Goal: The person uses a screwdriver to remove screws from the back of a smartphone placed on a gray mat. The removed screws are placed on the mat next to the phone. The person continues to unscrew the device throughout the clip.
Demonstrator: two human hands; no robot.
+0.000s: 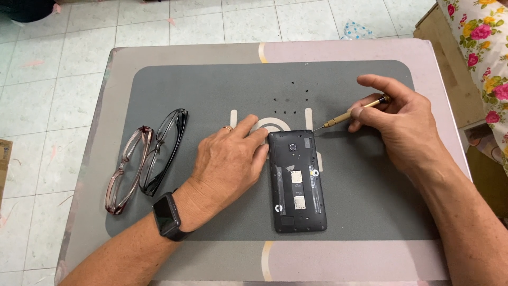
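The right hand (402,119) pinches a slim brass-coloured precision screwdriver (352,112) between thumb and fingers, the index finger lifted over its cap end. The fine tip comes down at the top right corner of a black rectangular smartphone with its back cover off (297,180), touching or just short of the frame there; the picture is too small to tell which.

The left hand (230,159) lies palm down beside the phone, fingers closed together and pressed flat against its upper left edge, steadying it rather than gripping it. A ring sits on one finger, and a black square smartwatch (167,214) is strapped on the wrist.

The phone lies flat, camera end away from the person, in the middle of a dark grey rectangular work mat (211,90). Its inner frame, card slots and round camera lens are exposed.

By the look of it, the step in hand is working a screw at that top right corner of the frame. The next move seems to call for seating the tip squarely in the screw head and turning with light pressure while the left hand keeps the phone from sliding.

Further up the mat, several tiny dark screws (288,100) lie scattered, well apart from the phone. Left of the left hand rest two folded pairs of glasses, one black-framed (165,151) and one translucent pinkish-brown (127,169), side by side. The mat covers a grey-and-pink small table (344,50) standing on a pale tiled floor (53,95).
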